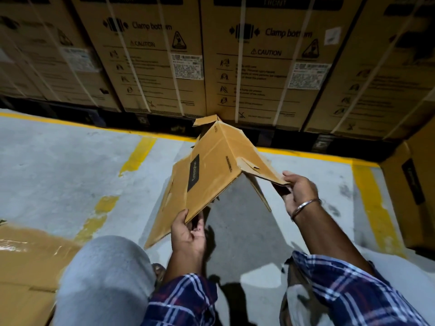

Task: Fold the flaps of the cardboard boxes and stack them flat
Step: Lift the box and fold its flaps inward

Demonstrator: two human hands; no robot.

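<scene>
At frame centre I hold the tented cardboard box [207, 175] aloft, left hand [188, 234] and right hand [297, 189] pinching opposite panel edges, ready, I judge, to press it flat.

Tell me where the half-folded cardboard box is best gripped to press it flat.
Probably where it is held: the cardboard box peaks like a tent, so its two low free edges suit pinching from below, left hand on the near panel, right hand on the right panel.
</scene>
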